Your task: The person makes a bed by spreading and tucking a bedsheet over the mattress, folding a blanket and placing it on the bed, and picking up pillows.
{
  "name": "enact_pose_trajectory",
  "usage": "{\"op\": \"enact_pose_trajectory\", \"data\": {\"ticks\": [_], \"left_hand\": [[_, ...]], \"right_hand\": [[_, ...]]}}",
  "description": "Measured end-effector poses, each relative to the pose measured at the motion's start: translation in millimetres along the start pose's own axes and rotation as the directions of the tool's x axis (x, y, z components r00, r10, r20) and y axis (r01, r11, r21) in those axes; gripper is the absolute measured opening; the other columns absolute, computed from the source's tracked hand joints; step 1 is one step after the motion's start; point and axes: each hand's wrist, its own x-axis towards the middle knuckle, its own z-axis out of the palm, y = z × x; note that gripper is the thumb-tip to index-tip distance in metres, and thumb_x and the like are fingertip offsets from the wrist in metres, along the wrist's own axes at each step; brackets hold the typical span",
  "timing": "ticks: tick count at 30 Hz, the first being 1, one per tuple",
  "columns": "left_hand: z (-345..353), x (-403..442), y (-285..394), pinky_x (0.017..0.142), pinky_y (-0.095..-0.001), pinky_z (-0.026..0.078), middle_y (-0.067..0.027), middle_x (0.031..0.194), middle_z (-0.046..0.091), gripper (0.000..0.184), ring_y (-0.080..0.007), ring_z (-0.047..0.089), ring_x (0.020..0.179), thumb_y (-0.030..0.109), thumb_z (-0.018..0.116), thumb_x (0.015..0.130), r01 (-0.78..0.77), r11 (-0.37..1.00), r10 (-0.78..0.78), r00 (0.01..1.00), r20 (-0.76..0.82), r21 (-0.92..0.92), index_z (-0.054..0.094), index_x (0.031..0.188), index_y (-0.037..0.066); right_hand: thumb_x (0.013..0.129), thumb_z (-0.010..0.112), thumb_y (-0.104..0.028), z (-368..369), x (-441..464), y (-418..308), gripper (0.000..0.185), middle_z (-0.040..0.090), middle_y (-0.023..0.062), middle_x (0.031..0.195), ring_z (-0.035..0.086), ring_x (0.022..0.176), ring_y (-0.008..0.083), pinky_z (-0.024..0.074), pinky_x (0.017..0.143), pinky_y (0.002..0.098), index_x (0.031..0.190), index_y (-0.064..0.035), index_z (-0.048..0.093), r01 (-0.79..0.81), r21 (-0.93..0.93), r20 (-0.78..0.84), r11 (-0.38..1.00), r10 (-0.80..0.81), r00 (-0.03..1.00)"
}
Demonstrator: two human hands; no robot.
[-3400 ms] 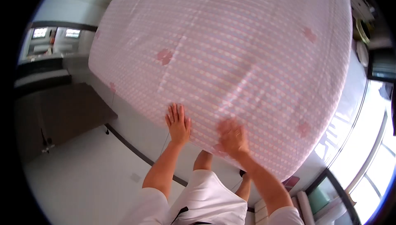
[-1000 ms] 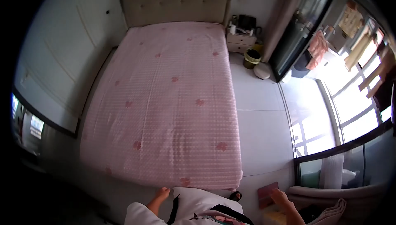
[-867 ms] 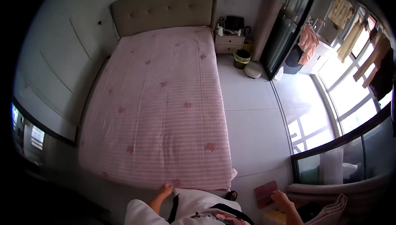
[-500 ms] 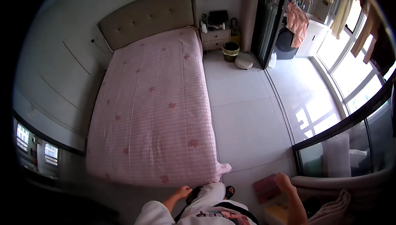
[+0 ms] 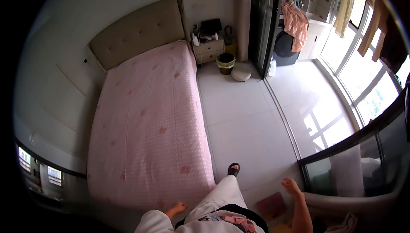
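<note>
My left hand (image 5: 177, 208) hangs loosely curled beside the foot of the bed (image 5: 149, 126), with nothing seen in it. The bed wears a pink cover with darker flower patches. My right hand (image 5: 291, 186) is held out at the lower right, fingers slightly bent and apart, holding nothing. Below and left of it lies a flat reddish thing (image 5: 271, 205) whose kind I cannot make out. One foot in a black sandal (image 5: 233, 169) is stepping forward on the tiles.
Pale floor tiles (image 5: 239, 122) run along the bed's right side. Ahead stand a nightstand (image 5: 209, 52), a trash bin (image 5: 225, 63) and a round cushion (image 5: 241, 74). A sliding glass door (image 5: 265, 28) borders a balcony with a washing machine (image 5: 286, 47) and hanging clothes (image 5: 346, 10).
I have moved forward alongside the bed, and my sandalled foot now reaches further ahead. My right hand no longer overlaps the reddish thing, and its fingers look looser.
</note>
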Motion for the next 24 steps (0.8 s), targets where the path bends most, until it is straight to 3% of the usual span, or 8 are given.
{"op": "enact_pose_trajectory", "data": {"ticks": [1, 4, 6, 10, 11, 14, 18, 24], "left_hand": [[-12.2, 14.9, 18.7, 0.086, -0.0407, 0.043, -0.0219, 0.106, 0.059, 0.052, -0.0354, 0.056, 0.1, 0.046, 0.053, 0.079, -0.013, 1.0, 0.013, 1.0, -0.004, -0.001, 0.059, 0.107, 0.002], [-57.4, 53.4, 86.2, 0.085, -0.0406, 0.043, -0.0205, 0.106, 0.059, 0.054, -0.0352, 0.056, 0.101, 0.05, 0.05, 0.08, -0.052, 0.995, 0.05, 0.999, 0.022, 0.089, 0.06, 0.106, 0.004], [-100.1, 68.7, 127.8, 0.083, -0.0397, 0.044, -0.0196, 0.101, 0.061, 0.049, -0.0346, 0.057, 0.098, 0.046, 0.052, 0.08, -0.026, 0.999, 0.021, 0.991, -0.132, -0.038, 0.06, 0.103, 0.003], [-175.5, 126.5, 178.6, 0.082, -0.0381, 0.045, -0.0181, 0.098, 0.062, 0.044, -0.0342, 0.058, 0.095, 0.041, 0.054, 0.08, -0.113, 0.973, 0.058, 0.963, -0.265, -0.199, 0.06, 0.102, 0.004], [-195.7, 137.0, 190.4, 0.081, -0.0376, 0.046, -0.0174, 0.097, 0.063, 0.043, -0.0334, 0.059, 0.094, 0.04, 0.055, 0.08, -0.142, 0.973, 0.074, 0.939, -0.337, -0.181, 0.059, 0.102, 0.003], [-246.3, 168.1, 224.1, 0.081, -0.0365, 0.046, -0.017, 0.097, 0.063, 0.043, -0.0316, 0.059, 0.094, 0.039, 0.056, 0.08, -0.165, 0.973, 0.08, 0.9, -0.428, -0.163, 0.057, 0.104, 0.003], [-297.7, 206.0, 281.3, 0.083, -0.0355, 0.046, -0.0176, 0.1, 0.062, 0.044, -0.0293, 0.059, 0.097, 0.037, 0.056, 0.081, -0.268, 0.913, 0.126, 0.902, -0.414, -0.306, 0.056, 0.106, 0.001], [-353.0, 292.4, 330.5, 0.084, -0.0364, 0.046, -0.0199, 0.106, 0.059, 0.044, -0.0334, 0.057, 0.099, 0.036, 0.056, 0.082, -0.307, 0.912, 0.16, 0.876, -0.454, -0.271, 0.055, 0.108, 0.001]], "right_hand": [[0.08, 0.059, -0.023, -25.7, 9.3, -36.0, 0.036, 0.064, 0.0165, 0.088, 0.061, 0.087, 0.0298, 0.0474, 0.076, 0.0345, 0.108, -0.0012, 0.055, -0.114, 0.147, -0.016, 0.983, 0.118, 0.993], [0.081, 0.057, -0.022, -84.5, 63.0, -99.3, 0.04, 0.062, 0.0154, 0.096, 0.06, 0.089, 0.0227, 0.0478, 0.074, 0.0325, 0.116, -0.0036, 0.052, -0.047, 0.154, -0.029, 0.987, 0.052, 0.998], [0.082, 0.059, -0.015, -133.6, 104.7, -158.7, 0.048, 0.063, 0.0108, 0.092, 0.058, 0.077, 0.0142, 0.0472, 0.067, 0.0277, 0.126, -0.0066, 0.041, 0.016, 0.071, -0.078, 0.997, -0.01, 0.997], [0.081, 0.058, -0.002, -239.6, 176.4, -299.5, 0.061, 0.059, 0.0161, 0.105, 0.059, 0.092, 0.0243, 0.0493, 0.075, 0.0359, 0.134, -0.0129, 0.031, 0.373, 0.011, -0.217, 0.928, -0.362, 0.907], [0.081, 0.057, -0.001, -263.8, 178.9, -356.5, 0.064, 0.057, 0.0169, 0.111, 0.058, 0.098, 0.0269, 0.0481, 0.081, 0.039, 0.135, -0.0154, 0.028, 0.467, -0.146, -0.276, 0.872, -0.489, 0.828], [0.078, 0.054, 0.001, -305.9, 194.9, -480.8, 0.068, 0.054, 0.017, 0.118, 0.056, 0.102, 0.029, 0.0463, 0.086, 0.0451, 0.137, -0.0134, 0.026, 0.737, -0.178, -0.33, 0.652, -0.745, 0.58], [0.078, 0.058, -0.01, -318.6, 227.3, -576.1, 0.057, 0.053, 0.0179, 0.119, 0.058, 0.099, 0.0278, 0.0463, 0.084, 0.0417, 0.131, -0.0101, 0.037, 0.991, -0.117, -0.265, 0.066, -0.964, 0.033], [0.081, 0.056, -0.012, -342.5, 329.9, -623.6, 0.05, 0.053, 0.0163, 0.114, 0.058, 0.092, 0.0265, 0.0447, 0.079, 0.0409, 0.128, -0.0138, 0.041, 0.97, -0.1, -0.231, -0.223, -0.943, -0.241]]}}
